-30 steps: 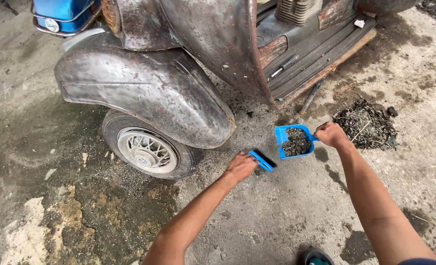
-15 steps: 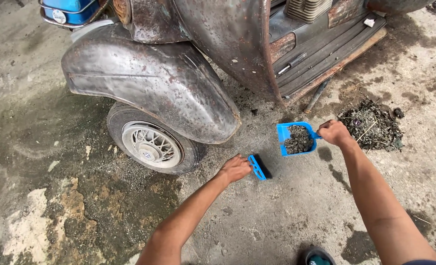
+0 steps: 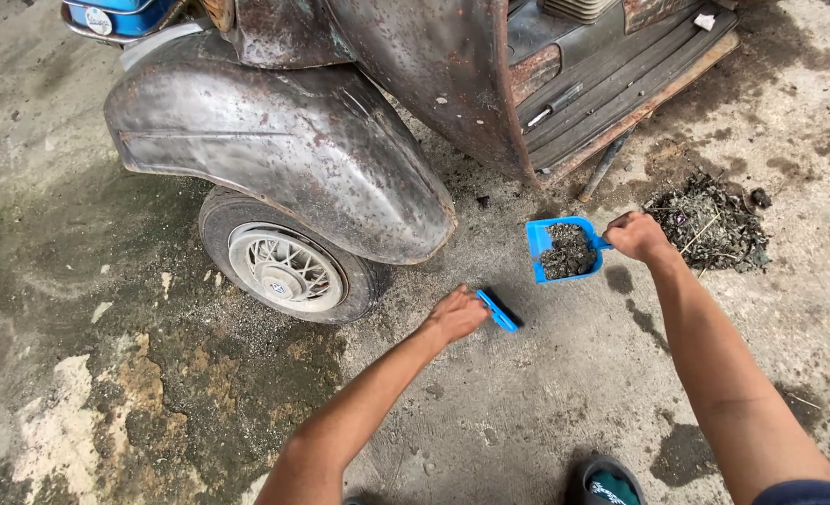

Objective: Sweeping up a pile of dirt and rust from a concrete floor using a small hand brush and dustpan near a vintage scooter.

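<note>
left hand [image 3: 456,314]: I've got it curled round the blue brush [image 3: 496,310], bristles down on the concrete floor [image 3: 546,393].
right hand [image 3: 635,235]: fist closed on the blue dustpan [image 3: 563,249] handle, pan loaded with dark debris.
around: debris pile [image 3: 705,223] just past my right hand; rusty scooter fender [image 3: 284,150] and front wheel [image 3: 279,266] beyond my left hand.
floor: stained, gritty concrete; my shoe [image 3: 607,484] below my right arm.

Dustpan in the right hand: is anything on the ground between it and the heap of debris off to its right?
Nothing visible does. The dustpan, loaded with dark debris, is held by the right hand, and only bare stained concrete lies between it and the debris heap. The scooter's footboard sits further back.
</note>
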